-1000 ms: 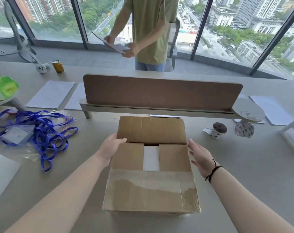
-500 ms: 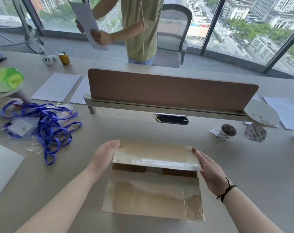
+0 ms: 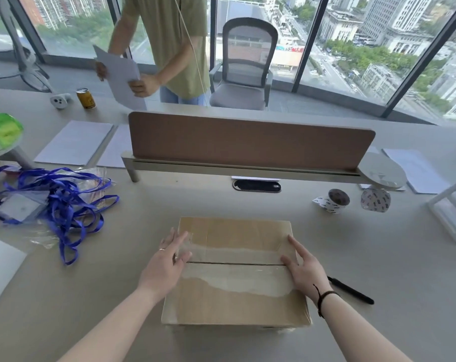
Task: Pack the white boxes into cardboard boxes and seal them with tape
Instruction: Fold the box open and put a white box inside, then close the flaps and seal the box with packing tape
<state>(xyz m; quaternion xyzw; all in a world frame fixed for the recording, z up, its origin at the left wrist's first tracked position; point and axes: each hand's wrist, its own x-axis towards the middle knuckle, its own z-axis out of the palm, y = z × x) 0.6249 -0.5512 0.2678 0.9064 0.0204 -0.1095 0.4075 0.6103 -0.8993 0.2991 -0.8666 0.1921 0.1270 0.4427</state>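
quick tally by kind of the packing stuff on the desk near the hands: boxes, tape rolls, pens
cardboard box: 1
tape rolls: 2
black pen: 1
total: 4

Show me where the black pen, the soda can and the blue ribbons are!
black pen [image 3: 351, 290]: head view, point on the middle of its barrel, right of the box.
soda can [image 3: 86, 98]: head view, point on its yellow side.
blue ribbons [image 3: 65, 202]: head view, point on the tangled middle of the pile.
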